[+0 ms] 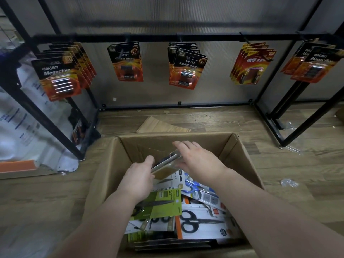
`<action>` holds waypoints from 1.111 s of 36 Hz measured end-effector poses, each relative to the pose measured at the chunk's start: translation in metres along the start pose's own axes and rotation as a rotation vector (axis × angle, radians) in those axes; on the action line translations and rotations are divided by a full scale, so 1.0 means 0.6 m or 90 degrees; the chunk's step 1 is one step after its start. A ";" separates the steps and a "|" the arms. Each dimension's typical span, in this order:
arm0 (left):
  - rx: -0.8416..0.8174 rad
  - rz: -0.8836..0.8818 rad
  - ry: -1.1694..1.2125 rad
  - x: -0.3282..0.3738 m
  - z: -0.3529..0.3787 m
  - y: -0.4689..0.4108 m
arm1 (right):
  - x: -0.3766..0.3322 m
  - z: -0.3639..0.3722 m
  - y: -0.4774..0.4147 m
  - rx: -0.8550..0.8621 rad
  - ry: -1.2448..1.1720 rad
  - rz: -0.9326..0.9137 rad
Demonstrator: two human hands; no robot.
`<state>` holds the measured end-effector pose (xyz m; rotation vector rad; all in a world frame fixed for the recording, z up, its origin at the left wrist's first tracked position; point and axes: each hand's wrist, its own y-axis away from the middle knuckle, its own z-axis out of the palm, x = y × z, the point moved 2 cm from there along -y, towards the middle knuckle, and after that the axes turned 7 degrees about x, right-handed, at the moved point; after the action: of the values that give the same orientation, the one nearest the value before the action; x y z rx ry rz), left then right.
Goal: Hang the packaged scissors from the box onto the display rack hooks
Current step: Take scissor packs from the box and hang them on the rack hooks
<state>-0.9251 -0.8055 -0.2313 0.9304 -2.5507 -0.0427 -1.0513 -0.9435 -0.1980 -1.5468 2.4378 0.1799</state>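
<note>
Left arm [96, 226] and right arm [264, 207] run from the bottom edge up over the open box [104, 164], centre-bottom of frame on the wood floor [279, 164]. Loose packaged scissors [202, 222] fill the lower half of the box: green card, white cards, one blue-handled pair. Left hand [139, 175] has its fingers curled round the lower end of a few held packs [165, 162], seen edge-on, tilted up to the right and lifted clear of the pile at frame centre. Right hand [197, 161] lies over their upper end, fingers nearly straight and close together; the thumb is hidden, so I can't confirm a pinch. Step in hand, my read: pick-up and squaring of a small batch, nothing hung yet. Display rack [214, 37] crosses the upper frame. Its hooks [246, 40] all carry battery packs [186, 66], and no free hook shows here. Next move likely needs: locate an empty hook out of frame, separate one card, turn its hang-hole toward the hook tip and slide it on. Risk: slick cards fanning out of the left grip while lifting.
</note>
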 end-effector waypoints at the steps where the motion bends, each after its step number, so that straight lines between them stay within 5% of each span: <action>1: 0.001 -0.001 0.004 -0.001 -0.001 0.000 | 0.003 0.001 0.001 -0.004 -0.008 0.018; 12: 0.002 -0.008 0.004 -0.016 -0.001 0.002 | 0.041 0.034 0.025 -0.152 -0.020 0.202; 40: 0.002 -0.031 0.031 -0.013 -0.013 0.011 | 0.033 0.058 0.020 -0.220 -0.022 0.240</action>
<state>-0.9207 -0.7947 -0.2258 0.9828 -2.4846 -0.0294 -1.0650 -0.9477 -0.2374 -1.1620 2.7567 0.7230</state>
